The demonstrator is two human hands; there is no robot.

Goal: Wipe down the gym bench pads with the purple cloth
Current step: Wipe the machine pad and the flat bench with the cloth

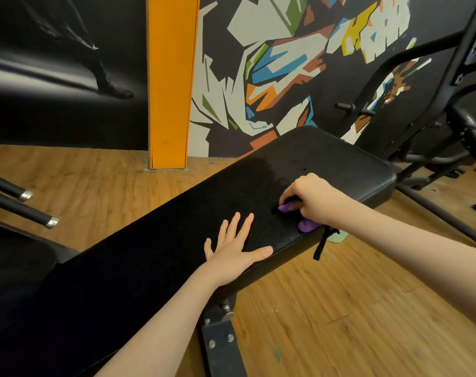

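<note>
The right hand [314,198] was clenched around a bunched purple cloth [307,225], pressing it onto the long black padded bench surface [177,229] near its 3 o'clock edge. At the cloth's 9 o'clock, the left hand [235,254] lay flat, fingers spread wide, holding nothing.

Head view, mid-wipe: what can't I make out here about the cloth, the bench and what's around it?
- Purple cloth: mostly hidden under the right hand; its size and folding are unreadable.
- Bench pad: the near-left end runs out of the frame's bottom edge, and its dark surface swallows detail.
- Pale green object on the floor: covered by the pad edge and right forearm; cannot identify it.
- Left hand: flat on the pad, fingers spread, holding nothing.
</note>
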